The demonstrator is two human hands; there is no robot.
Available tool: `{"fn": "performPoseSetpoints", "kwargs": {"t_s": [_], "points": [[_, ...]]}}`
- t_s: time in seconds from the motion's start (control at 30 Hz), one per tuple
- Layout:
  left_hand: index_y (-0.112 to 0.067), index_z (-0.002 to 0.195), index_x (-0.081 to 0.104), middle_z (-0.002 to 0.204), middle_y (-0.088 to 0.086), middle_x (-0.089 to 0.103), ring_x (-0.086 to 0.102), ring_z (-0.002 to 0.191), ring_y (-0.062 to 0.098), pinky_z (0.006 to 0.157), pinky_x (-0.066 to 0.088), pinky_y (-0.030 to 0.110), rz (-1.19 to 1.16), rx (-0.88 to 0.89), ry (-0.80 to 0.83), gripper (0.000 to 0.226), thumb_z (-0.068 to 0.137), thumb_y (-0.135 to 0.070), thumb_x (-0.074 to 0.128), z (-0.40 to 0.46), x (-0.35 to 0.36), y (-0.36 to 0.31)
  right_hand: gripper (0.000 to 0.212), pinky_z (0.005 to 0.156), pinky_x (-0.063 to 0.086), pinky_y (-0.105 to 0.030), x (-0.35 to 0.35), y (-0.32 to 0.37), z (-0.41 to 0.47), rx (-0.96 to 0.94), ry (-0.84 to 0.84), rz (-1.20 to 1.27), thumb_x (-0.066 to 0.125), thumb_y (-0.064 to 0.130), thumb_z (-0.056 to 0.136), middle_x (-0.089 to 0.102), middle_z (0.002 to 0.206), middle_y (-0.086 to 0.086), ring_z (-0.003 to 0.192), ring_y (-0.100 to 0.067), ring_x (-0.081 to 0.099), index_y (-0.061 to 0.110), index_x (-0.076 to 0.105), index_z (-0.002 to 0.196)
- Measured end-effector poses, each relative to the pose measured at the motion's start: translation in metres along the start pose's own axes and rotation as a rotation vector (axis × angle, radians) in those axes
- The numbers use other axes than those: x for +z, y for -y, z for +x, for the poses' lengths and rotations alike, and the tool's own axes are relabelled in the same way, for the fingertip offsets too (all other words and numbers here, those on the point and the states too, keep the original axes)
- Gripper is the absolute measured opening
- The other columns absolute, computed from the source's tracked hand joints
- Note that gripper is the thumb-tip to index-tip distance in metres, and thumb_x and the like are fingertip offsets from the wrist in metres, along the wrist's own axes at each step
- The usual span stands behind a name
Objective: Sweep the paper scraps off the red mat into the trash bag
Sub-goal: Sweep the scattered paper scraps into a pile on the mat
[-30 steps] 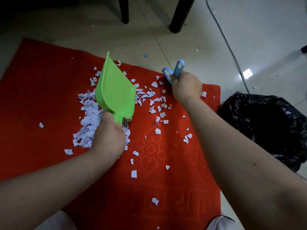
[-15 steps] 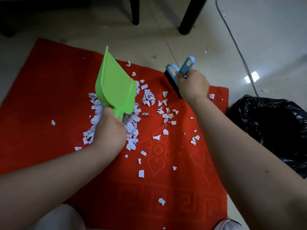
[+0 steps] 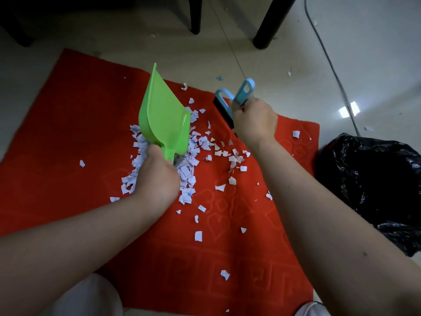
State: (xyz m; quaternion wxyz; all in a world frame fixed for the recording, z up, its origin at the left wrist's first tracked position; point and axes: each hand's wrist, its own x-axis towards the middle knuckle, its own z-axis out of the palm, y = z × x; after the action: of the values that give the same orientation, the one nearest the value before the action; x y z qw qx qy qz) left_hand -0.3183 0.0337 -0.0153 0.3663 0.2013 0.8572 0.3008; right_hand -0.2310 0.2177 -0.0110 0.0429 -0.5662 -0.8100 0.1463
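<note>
A red mat [image 3: 75, 124] lies on the pale floor, strewn with white paper scraps [image 3: 189, 172]. Most scraps are heaped around and under a green dustpan [image 3: 164, 119], which stands tilted on its edge. My left hand [image 3: 155, 176] grips the dustpan's handle. My right hand [image 3: 255, 119] holds a small blue brush [image 3: 227, 103] with black bristles, set on the mat just right of the dustpan. Loose scraps lie scattered between the two hands and toward me. The black trash bag [image 3: 373, 188] sits on the floor at the mat's right edge.
Two dark furniture legs [image 3: 271, 21] stand on the floor beyond the mat. A thin cable [image 3: 330, 65] runs across the tiles at the upper right. A few stray scraps lie on the floor past the mat. My knees show at the bottom edge.
The brush has swept scraps leftward toward the dustpan, and the pile beside the pan has grown denser. Both hands keep their grips.
</note>
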Motion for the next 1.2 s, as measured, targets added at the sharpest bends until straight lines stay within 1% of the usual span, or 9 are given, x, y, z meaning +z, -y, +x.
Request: {"fn": "performPoseSetpoints", "kwargs": {"t_s": [0.13,0.3,0.47,0.57,0.73,0.83,0.9,1.07,1.2], "points": [[-0.011,0.105,0.035,0.095,0.019,0.058,0.062,0.083,0.039,0.075,0.053,0.054,0.014,-0.001,-0.020,0.009,0.096,-0.010,0.036,0.000,-0.001,0.004,0.036,0.064,0.036,-0.032,0.013,0.014,-0.011,-0.037,0.091,-0.070,0.038,0.040,0.099,0.058,0.082,-0.007,0.076,-0.030,0.055,0.013,0.062,0.102],[-0.011,0.105,0.035,0.094,0.020,0.059,0.062,0.081,0.041,0.073,0.052,0.056,-0.005,0.007,-0.025,0.009,0.096,-0.009,0.036,0.000,-0.001,0.006,0.034,0.064,0.032,-0.030,0.026,0.026,-0.034,-0.099,0.160,-0.016,0.040,0.039,0.098,0.058,0.082,-0.005,0.080,-0.031,0.057,0.014,0.062,0.098],[-0.011,0.106,0.034,0.096,0.020,0.059,0.062,0.083,0.041,0.074,0.052,0.056,-0.018,0.001,-0.028,0.012,0.095,-0.009,0.036,-0.004,-0.004,0.010,0.039,0.072,0.042,-0.034,0.004,0.001,-0.035,0.076,0.016,0.130,0.041,0.046,0.095,0.068,0.094,-0.009,0.089,-0.032,0.062,0.016,0.066,0.100],[-0.016,0.101,0.033,0.098,0.019,0.058,0.062,0.084,0.041,0.073,0.053,0.056,-0.020,-0.001,-0.031,0.009,0.095,-0.010,0.036,-0.006,-0.006,0.012,0.039,0.069,0.034,-0.032,-0.010,-0.029,-0.037,0.200,-0.094,0.040,0.039,0.042,0.097,0.067,0.095,-0.013,0.092,-0.036,0.061,0.010,0.063,0.097],[-0.016,0.097,0.032,0.098,0.019,0.056,0.061,0.084,0.041,0.075,0.052,0.056,-0.022,0.010,-0.026,0.009,0.095,-0.008,0.036,-0.009,-0.009,0.012,0.040,0.074,0.039,-0.034,-0.004,-0.049,-0.061,0.304,-0.017,-0.057,0.037,0.038,0.099,0.066,0.102,-0.017,0.098,-0.039,0.060,0.007,0.062,0.106],[-0.014,0.101,0.032,0.099,0.019,0.057,0.062,0.084,0.039,0.074,0.052,0.055,-0.016,0.005,-0.022,0.010,0.095,-0.007,0.036,-0.010,-0.010,0.011,0.038,0.069,0.038,-0.033,0.015,-0.035,-0.072,0.255,0.058,0.059,0.039,0.041,0.098,0.063,0.083,-0.009,0.087,-0.033,0.062,0.011,0.063,0.093],[-0.013,0.106,0.033,0.097,0.019,0.059,0.063,0.081,0.039,0.071,0.053,0.055,-0.015,0.000,-0.023,0.012,0.094,-0.008,0.035,-0.010,-0.010,0.011,0.036,0.066,0.037,-0.031,0.016,-0.027,-0.074,0.256,0.043,0.137,0.041,0.043,0.097,0.058,0.075,-0.002,0.079,-0.028,0.061,0.014,0.058,0.083],[-0.016,0.100,0.033,0.097,0.018,0.058,0.063,0.083,0.039,0.069,0.054,0.055,-0.022,-0.002,-0.008,0.010,0.095,-0.008,0.036,-0.012,-0.010,0.013,0.036,0.067,0.033,-0.030,-0.007,-0.034,-0.071,0.305,-0.144,0.128,0.041,0.042,0.097,0.054,0.073,-0.001,0.070,-0.021,0.049,0.013,0.058,0.085],[-0.017,0.097,0.033,0.095,0.021,0.058,0.062,0.083,0.042,0.067,0.052,0.053,-0.050,-0.006,-0.002,0.013,0.094,-0.005,0.036,-0.015,-0.011,0.014,0.041,0.069,0.033,-0.032,0.000,-0.033,-0.083,0.405,-0.107,0.038,0.035,0.040,0.099,0.063,0.084,-0.012,0.085,-0.035,0.060,0.009,0.059,0.090]]}}
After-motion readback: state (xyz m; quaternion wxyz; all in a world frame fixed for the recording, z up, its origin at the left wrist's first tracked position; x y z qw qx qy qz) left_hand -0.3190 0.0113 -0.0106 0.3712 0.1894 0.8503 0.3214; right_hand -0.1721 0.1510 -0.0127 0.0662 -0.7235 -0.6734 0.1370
